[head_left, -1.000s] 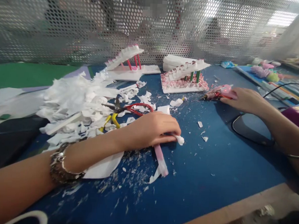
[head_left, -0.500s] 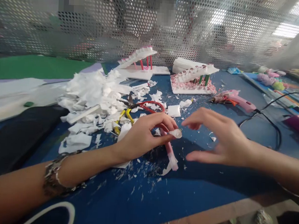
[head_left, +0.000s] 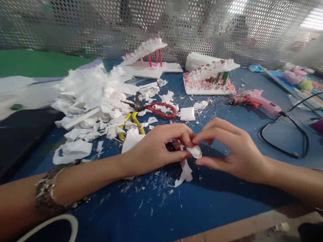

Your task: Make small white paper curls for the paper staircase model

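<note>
My left hand pinches a small white paper roll between thumb and fingers, its coiled end facing right. My right hand closes round the same roll from the right, thumb tip at its lower edge and forefinger by its upper edge. Beneath my left hand, partly hidden, a pink stick with white paper at its near end lies on the table. Red-handled scissors and a yellow-handled tool rest beyond my left hand among paper scraps.
A heap of torn white paper covers the left side, beside a black flat object. Two white stair-like models stand at the back. To the right lie a pink glue gun and its black cable.
My right hand has moved left and closed its fingers onto the paper roll. My left hand keeps its hold on the roll. The view has shifted slightly.
</note>
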`<state>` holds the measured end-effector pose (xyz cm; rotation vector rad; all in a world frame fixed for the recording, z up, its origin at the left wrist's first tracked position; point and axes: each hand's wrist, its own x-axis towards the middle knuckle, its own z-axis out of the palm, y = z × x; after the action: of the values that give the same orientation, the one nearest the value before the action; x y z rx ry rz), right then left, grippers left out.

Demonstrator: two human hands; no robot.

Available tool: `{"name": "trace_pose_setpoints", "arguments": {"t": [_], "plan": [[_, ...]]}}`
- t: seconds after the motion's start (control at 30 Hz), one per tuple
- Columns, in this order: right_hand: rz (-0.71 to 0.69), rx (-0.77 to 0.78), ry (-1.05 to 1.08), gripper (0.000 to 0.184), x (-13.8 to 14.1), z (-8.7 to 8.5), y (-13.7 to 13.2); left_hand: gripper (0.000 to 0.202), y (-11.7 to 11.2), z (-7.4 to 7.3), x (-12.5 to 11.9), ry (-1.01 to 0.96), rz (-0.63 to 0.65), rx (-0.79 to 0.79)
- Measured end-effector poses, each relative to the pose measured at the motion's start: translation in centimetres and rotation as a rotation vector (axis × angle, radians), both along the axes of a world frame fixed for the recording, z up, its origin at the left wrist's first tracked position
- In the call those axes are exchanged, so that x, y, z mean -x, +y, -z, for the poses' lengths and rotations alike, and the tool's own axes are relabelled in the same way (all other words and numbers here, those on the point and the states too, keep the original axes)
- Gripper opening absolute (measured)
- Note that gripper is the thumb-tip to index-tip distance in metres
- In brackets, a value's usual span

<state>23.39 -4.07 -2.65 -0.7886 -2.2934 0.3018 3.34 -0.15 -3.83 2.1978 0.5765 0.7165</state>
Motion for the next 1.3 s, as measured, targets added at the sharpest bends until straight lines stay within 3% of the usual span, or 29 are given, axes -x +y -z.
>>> {"name": "trace_pose_setpoints", "arguments": {"t": [0.3,0.67,0.87,1.0,1.3], "plan": [[-0.035,-0.002,-0.014,0.014,-0.24,-0.2,-0.05,0.011,-0.02,-0.13,0.03,0.022,0.02,0.033],[-0.013,0.034,-0.018,0.012,-0.42,-0.43,0.09,0.01,-0.07,-0.23,-0.19,-0.008,0.017,0.212],[-0.004,0.079,-0.025,0.015,-0.78,-0.63,0.06,0.013,-0.06,-0.24,-0.17,0.01,-0.002,0.23],[-0.059,0.148,0.0,0.031,-0.5,-0.28,0.01,0.016,-0.07,-0.32,-0.14,0.048,-0.008,0.212],[-0.073,0.118,0.04,0.011,-0.33,-0.16,0.04,0.017,-0.01,-0.3,-0.04,0.093,-0.008,0.166]]}}
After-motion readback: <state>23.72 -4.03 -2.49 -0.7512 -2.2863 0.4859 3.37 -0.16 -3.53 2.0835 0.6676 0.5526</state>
